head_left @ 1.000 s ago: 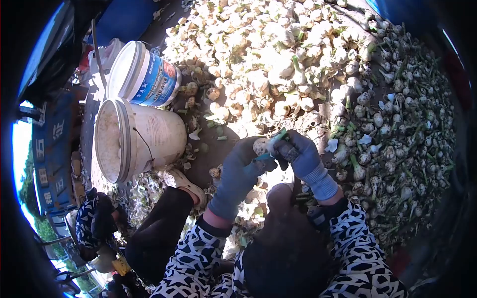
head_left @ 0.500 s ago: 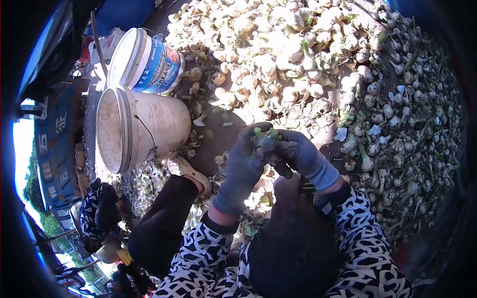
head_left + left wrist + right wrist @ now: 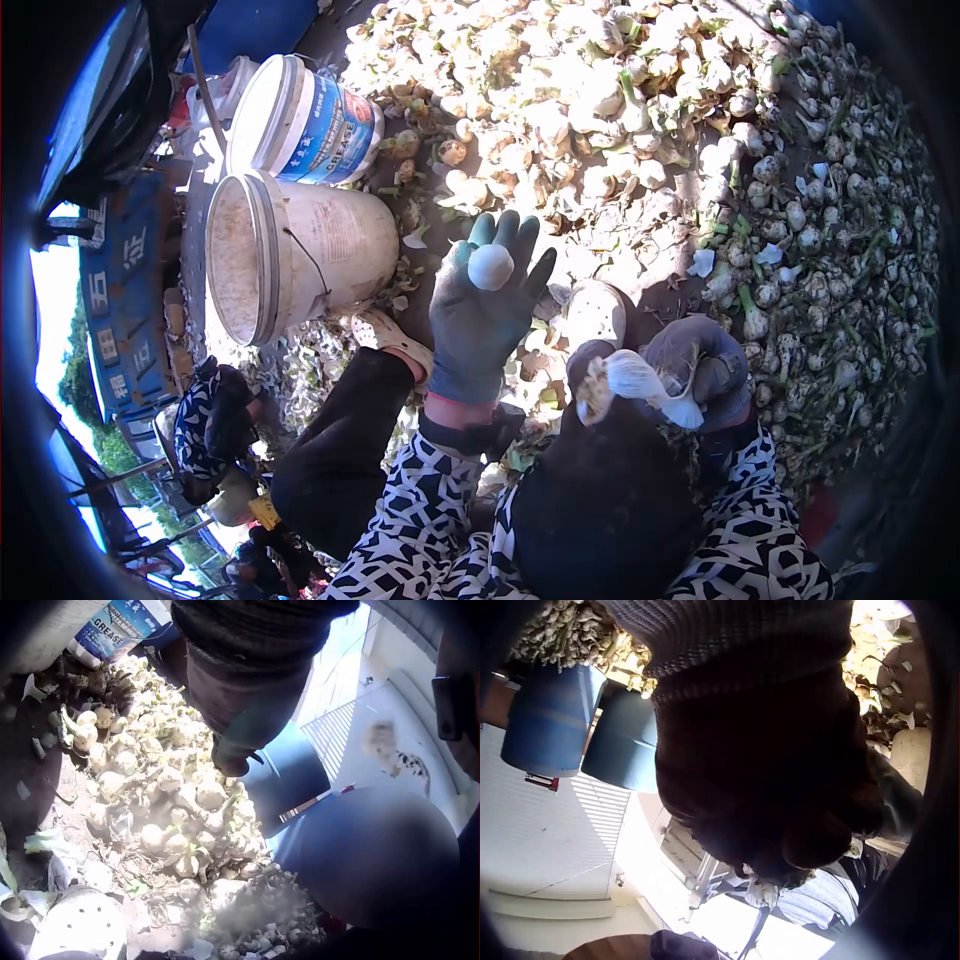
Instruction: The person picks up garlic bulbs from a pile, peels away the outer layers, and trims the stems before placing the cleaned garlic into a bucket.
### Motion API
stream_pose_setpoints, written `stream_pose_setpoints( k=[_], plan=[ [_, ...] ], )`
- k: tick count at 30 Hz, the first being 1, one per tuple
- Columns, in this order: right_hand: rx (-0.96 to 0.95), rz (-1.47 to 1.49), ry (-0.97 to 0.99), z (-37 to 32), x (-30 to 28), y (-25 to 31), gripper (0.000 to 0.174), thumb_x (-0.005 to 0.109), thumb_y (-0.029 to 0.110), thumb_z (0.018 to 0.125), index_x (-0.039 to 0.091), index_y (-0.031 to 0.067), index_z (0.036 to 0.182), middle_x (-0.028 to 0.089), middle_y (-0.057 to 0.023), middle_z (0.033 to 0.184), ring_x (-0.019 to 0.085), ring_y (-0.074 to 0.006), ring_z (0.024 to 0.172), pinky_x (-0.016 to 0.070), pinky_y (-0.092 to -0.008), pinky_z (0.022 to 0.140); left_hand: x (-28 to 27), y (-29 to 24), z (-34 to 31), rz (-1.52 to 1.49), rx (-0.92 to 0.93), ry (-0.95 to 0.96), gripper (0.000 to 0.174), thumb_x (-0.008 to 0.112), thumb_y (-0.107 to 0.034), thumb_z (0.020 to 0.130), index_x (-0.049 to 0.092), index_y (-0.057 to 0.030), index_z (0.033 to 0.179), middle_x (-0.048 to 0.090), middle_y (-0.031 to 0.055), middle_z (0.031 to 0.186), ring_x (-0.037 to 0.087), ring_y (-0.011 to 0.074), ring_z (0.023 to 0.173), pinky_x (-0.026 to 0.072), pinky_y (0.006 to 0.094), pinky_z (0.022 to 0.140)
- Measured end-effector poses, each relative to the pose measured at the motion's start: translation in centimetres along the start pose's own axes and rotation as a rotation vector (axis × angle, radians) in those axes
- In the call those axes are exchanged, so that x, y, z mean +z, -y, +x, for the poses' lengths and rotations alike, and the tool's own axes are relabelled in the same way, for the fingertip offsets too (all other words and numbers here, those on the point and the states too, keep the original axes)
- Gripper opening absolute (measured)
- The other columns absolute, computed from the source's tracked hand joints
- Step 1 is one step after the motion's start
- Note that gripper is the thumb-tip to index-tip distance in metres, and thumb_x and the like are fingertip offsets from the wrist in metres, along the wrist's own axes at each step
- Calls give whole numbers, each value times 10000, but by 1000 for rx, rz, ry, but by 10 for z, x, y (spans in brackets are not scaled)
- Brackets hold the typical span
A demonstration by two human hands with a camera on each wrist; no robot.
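Fingers spread, the gloved left hand (image 3: 485,320) lies palm up in the head view, a smooth white bulb (image 3: 490,267) at its fingers. To its right, the gloved right hand (image 3: 700,368) is curled, gripping pale skins (image 3: 645,380) that hang out on its left side, with a brownish tuft (image 3: 594,391) at their far end. The left wrist view shows the dark left hand (image 3: 244,712) from behind, its bulb hidden. Deep in shadow in the right wrist view, the right hand (image 3: 772,772) has curled fingers, with pale shreds (image 3: 761,891) below them.
Two white buckets, one plain (image 3: 330,240) and one labelled (image 3: 335,130), lie on their sides at left. Pale bulbs (image 3: 540,90) are heaped beyond the hands; stemmed bulbs (image 3: 840,290) cover the right side. A clog (image 3: 597,312) stands between the hands. Another person (image 3: 215,420) is at lower left.
The hands have parted from their joined position. The left has opened palm up, showing the white bulb; the right has moved right and down with the pale skins.
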State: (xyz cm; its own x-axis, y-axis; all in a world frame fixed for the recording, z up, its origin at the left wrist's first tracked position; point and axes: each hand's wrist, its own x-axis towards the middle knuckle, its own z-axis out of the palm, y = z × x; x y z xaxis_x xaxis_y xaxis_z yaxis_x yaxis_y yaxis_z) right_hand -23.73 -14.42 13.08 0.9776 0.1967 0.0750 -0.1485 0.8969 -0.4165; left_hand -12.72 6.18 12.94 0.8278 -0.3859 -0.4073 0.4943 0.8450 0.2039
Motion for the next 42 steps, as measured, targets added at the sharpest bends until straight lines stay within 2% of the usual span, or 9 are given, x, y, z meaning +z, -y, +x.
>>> stream_pose_setpoints(
  k=[2, 6, 13, 17, 23, 25, 28, 33, 42],
  plan=[
    [72, 101, 250, 21, 16, 9, 348, 739, 273, 751, 660, -50, 856, 650, -156, 690, 640, -270, 603, 494, -372, 537, -7, -5, 4, 17, 26, -24, 356, 401, -307, 975, 499, -88, 1237, 543, 87, 1269, 437, 286, 1265, 320, 513, 1057],
    [882, -2044, 357, 56, -24, -29, 297, 583, 381, 857, 672, 97, 863, 661, -149, 838, 647, -314, 827, 505, -413, 725, -8, -18, 18, 166, 45, -213, 422, 390, -338, 970, 417, -102, 1318, 507, 100, 1313, 473, 303, 1210, 368, 499, 1013],
    [708, -2141, -173, 34, -129, -23, 310, 549, 303, 838, 549, 107, 1077, 624, -163, 954, 633, -346, 881, 504, -464, 739, 51, -226, 58, 444, 367, 194, 780, 506, -447, 897, 165, 22, 1418, 267, 340, 1407, 351, 453, 1276, 313, 514, 1076],
    [477, -2683, -663, 66, -210, 7, 431, 550, 270, 825, 508, 118, 1227, 561, -142, 1177, 539, -315, 1092, 496, -440, 803, 11, -136, 55, 749, 330, -29, 511, 513, -385, 927, 428, -51, 1305, 477, 156, 1320, 471, 320, 1210, 399, 464, 1009],
    [417, -2045, -678, 72, -229, 11, 409, 634, 198, 811, 553, 47, 1182, 668, -145, 930, 663, -253, 837, 527, -386, 745, -61, 35, 48, 1432, 139, 22, 602, 708, -157, 818, 415, -47, 1333, 548, 99, 1196, 539, 188, 1070, 443, 342, 929],
    [319, -617, -715, 55, -173, -8, 397, 580, 31, 879, 486, 35, 1264, 660, -115, 951, 670, -200, 803, 571, -295, 684, -53, 64, 44, 1786, 383, 167, 682, 738, -159, 768, 396, -27, 1343, 546, 155, 1180, 535, 245, 1103, 438, 364, 944],
    [153, -87, -431, 41, -115, -39, 408, 562, 173, 927, 463, 22, 1292, 623, -88, 1098, 637, -179, 943, 548, -283, 787, -34, 82, 32, 1515, 457, 215, 666, 744, -163, 717, 446, -51, 1302, 554, 190, 1158, 566, 315, 1069, 453, 389, 922],
    [-94, -1055, -282, 48, -74, -22, 336, 611, 184, 907, 558, 15, 1193, 654, -57, 1040, 603, -87, 903, 511, -247, 789, -7, 63, 14, 1998, 735, 324, 627, 736, -117, 704, 474, -27, 1266, 601, 171, 1069, 602, 301, 983, 484, 388, 843],
    [-15, -1010, -379, 50, -57, -23, 197, 602, 95, 897, 638, 28, 1079, 681, -29, 877, 607, -73, 826, 508, -240, 747, -2, 47, -6, 1898, 586, 199, 616, 713, -82, 769, 420, 32, 1299, 586, 149, 1148, 585, 181, 1038, 492, 307, 872]
  ],
)
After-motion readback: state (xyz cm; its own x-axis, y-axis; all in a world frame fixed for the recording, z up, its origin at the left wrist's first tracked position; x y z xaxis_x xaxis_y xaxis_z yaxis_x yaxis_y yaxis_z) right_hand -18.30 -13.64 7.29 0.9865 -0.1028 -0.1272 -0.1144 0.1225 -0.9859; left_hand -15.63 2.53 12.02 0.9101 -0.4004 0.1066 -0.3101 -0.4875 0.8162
